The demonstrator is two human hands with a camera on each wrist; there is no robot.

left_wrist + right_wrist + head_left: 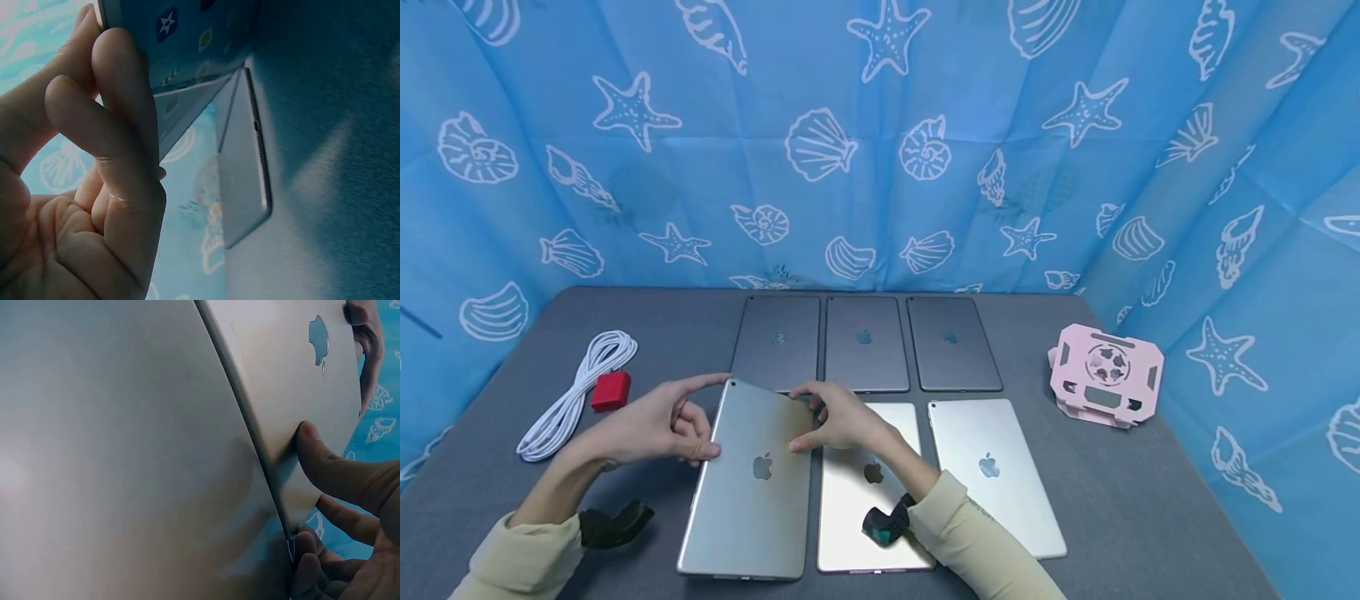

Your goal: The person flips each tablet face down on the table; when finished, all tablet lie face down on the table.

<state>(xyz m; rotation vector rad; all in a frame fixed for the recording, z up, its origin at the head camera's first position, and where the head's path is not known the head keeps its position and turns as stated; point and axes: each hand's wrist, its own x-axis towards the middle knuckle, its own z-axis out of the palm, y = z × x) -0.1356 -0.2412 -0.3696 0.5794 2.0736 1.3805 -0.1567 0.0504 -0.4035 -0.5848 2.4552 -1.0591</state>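
A silver tablet is held back side up at the front left, its far end raised off the table. My left hand grips its left side, thumb at the edge and index finger at the far corner. My right hand pinches the far right corner, its thumb on the back. From the left wrist view, the tablet's screen with app icons faces down. Right of it lie a second silver tablet, partly covered by my right arm, and a third silver tablet.
Behind stands a row of dark grey tablets lying flat, backs up. A coiled white cable and a red charger block lie at the left. A pink stand is at the right. A blue curtain hangs behind the grey table.
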